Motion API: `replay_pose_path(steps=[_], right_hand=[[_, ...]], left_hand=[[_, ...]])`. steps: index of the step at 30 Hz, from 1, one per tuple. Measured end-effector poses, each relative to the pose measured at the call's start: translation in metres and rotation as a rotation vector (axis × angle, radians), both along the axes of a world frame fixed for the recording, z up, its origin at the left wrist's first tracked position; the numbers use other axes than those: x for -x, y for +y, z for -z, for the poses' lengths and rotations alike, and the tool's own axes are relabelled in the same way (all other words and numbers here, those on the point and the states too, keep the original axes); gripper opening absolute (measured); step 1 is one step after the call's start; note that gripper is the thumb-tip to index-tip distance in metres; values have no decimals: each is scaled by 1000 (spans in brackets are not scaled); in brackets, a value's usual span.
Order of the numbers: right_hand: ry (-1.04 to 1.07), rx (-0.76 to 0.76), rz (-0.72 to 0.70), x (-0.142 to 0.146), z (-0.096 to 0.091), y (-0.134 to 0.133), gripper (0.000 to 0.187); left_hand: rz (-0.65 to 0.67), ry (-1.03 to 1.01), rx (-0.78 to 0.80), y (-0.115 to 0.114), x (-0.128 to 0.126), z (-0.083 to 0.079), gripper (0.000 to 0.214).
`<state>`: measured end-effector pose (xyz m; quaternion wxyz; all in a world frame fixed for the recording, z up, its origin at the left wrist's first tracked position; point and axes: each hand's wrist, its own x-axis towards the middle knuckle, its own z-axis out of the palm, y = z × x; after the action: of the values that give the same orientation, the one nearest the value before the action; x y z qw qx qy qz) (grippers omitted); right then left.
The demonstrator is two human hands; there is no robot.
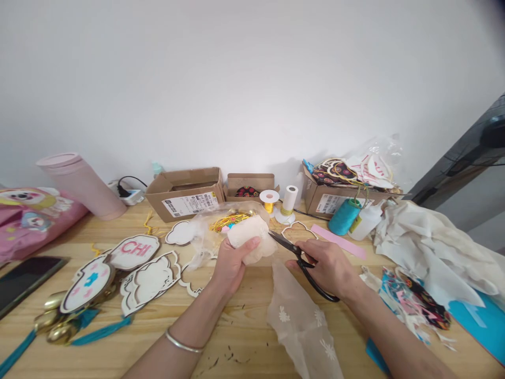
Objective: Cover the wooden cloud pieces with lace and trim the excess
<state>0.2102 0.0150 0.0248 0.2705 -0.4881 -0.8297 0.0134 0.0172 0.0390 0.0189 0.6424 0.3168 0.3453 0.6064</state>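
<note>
My left hand [234,264] grips a folded piece of cream cloth [248,234] from below, with a bracelet on the wrist. My right hand [323,268] is shut around the black handles of a pair of scissors [290,248]. Their blades point left, with the tips at the edge of the cloth. Below the hands, a sheer embroidered fabric [302,326] with small white flowers lies on the wooden table [244,326].
Wooden cutout shapes [148,281], a phone [26,281] and tasselled ornaments lie to the left. A plastic bag [231,226] of yellow cord sits ahead. Behind stand cardboard boxes [183,195] and a teal thread spool [345,216]. White cloth [434,252] and printed scraps [414,300] lie right.
</note>
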Motion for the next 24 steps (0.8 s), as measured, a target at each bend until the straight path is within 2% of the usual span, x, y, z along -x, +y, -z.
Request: replay_pose_path(steps=[11,17,24], right_hand=[[-3,45,25,2,-2,0,36],[43,78,23,4,-2,-2,38],[239,191,60,-2,-1,3,40]], left_hand=[[-9,18,-27,0,1,3,33],[-11,19,-10,-1,2,0,40],[16,25,-11,-1,2,3,39]])
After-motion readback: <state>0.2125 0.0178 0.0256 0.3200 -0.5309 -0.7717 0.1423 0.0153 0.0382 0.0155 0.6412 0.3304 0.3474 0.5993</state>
